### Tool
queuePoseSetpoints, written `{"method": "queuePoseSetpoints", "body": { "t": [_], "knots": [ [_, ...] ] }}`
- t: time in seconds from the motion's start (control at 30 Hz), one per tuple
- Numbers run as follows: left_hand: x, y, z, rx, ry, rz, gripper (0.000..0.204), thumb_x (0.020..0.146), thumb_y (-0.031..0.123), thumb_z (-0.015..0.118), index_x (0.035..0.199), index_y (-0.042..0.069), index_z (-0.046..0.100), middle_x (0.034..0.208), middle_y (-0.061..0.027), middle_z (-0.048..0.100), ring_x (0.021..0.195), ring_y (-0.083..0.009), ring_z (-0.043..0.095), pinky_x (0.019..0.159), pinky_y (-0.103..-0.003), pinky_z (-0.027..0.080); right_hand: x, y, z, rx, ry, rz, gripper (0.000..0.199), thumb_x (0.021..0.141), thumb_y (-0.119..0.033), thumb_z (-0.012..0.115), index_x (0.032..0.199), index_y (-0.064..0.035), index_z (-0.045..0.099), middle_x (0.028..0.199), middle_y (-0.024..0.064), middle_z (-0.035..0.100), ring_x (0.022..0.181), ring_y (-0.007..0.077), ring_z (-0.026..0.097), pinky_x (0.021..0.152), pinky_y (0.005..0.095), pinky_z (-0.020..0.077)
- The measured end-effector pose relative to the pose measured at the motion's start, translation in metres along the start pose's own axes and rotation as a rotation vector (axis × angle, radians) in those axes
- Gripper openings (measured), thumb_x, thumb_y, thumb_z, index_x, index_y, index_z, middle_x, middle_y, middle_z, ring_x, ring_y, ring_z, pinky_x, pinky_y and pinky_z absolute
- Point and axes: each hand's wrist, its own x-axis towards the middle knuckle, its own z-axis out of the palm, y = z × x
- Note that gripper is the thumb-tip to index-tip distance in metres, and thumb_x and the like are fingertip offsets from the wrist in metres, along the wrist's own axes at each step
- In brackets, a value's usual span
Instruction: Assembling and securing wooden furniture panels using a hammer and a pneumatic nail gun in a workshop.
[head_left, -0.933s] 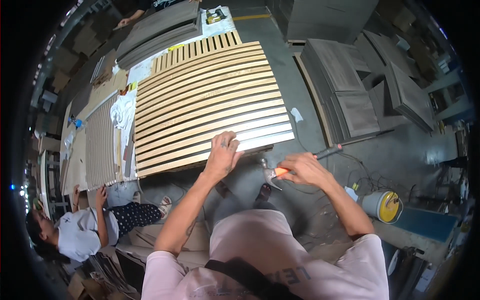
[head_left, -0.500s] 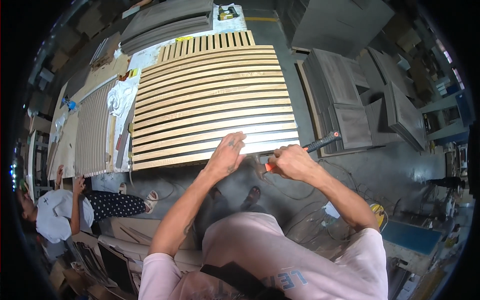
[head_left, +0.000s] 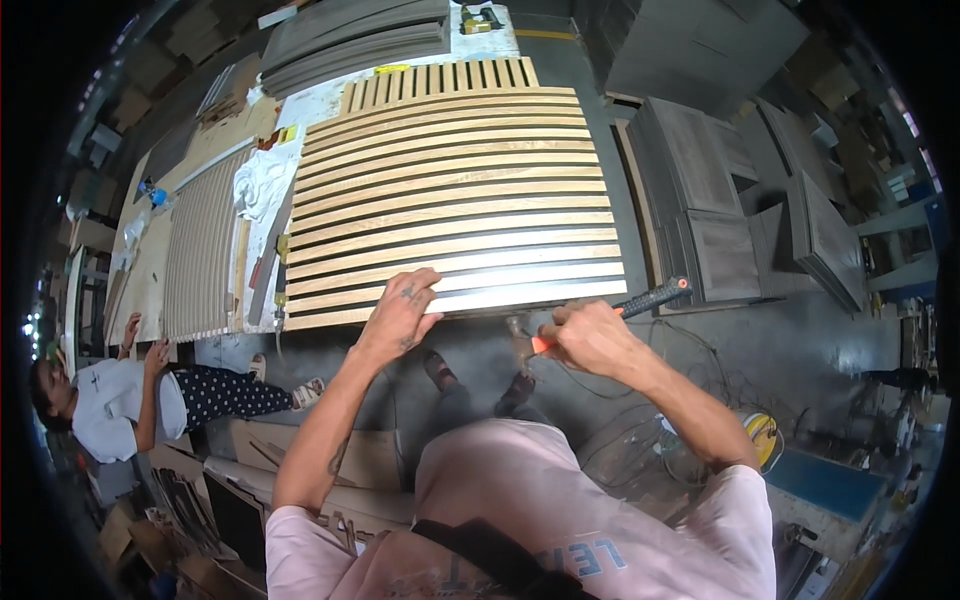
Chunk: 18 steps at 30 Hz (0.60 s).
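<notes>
A slatted panel (head_left: 450,190) of pale wood strips with dark gaps lies across the worktable in front of me. My left hand (head_left: 400,315) grips its near edge, the bent fingers together on the top slat and the thumb low against the edge. Just off that edge, further right, my right hand (head_left: 585,335) is closed round a claw hammer (head_left: 655,297) with an orange and black handle. The hammer's metal head (head_left: 521,345) points left, below the panel's edge and apart from it. My palm hides the middle of the handle.
Behind the panel lie a smaller slatted piece (head_left: 440,80), stacked grey boards (head_left: 360,45) and a nail gun (head_left: 480,18). A white cloth (head_left: 260,185) is at left. Grey panels (head_left: 725,255) stand at right. A co-worker (head_left: 120,400) is at left; cables (head_left: 690,350) trail on the floor.
My left hand has slid left along the panel's near edge. The hammer's head has dropped slightly away from the edge, still in my right hand. The whole view has shifted a little.
</notes>
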Motion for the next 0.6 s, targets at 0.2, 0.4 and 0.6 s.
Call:
{"method": "queuePoseSetpoints", "body": {
  "t": [0.2,0.4,0.6],
  "knots": [
    [-0.001,-0.005,0.002,-0.068,0.008,0.020,0.025,0.079,0.011,0.069,0.097,-0.002,0.056,0.122,-0.0149,0.052,0.117,-0.0338,0.048,0.099,-0.043,0.038,0.032,-0.023,0.007,-0.070,0.025,0.010,0.019,0.077,-0.024,0.068,0.080,-0.0050,0.067,0.073,0.0123,0.062,0.072,0.0285,0.065,0.063,0.0397,0.0503],
    [-0.008,-0.012,0.002,-0.105,0.009,0.019,0.027,0.080,0.012,0.068,0.099,-0.003,0.056,0.124,-0.0155,0.052,0.118,-0.0341,0.047,0.100,-0.043,0.038,0.054,-0.044,0.007,0.010,-0.020,-0.017,0.017,0.076,-0.023,0.070,0.081,-0.0067,0.068,0.071,0.0111,0.061,0.067,0.0274,0.064,0.059,0.0394,0.0498],
    [-0.024,-0.026,-0.021,-0.083,-0.043,0.007,0.027,0.080,0.012,0.068,0.099,-0.005,0.057,0.126,-0.0157,0.051,0.119,-0.0338,0.046,0.101,-0.042,0.038,0.066,-0.055,0.009,-0.018,0.005,-0.017,0.022,0.076,-0.026,0.072,0.087,-0.0070,0.069,0.069,0.0102,0.059,0.063,0.0273,0.062,0.057,0.0399,0.0482]
  ]
}}
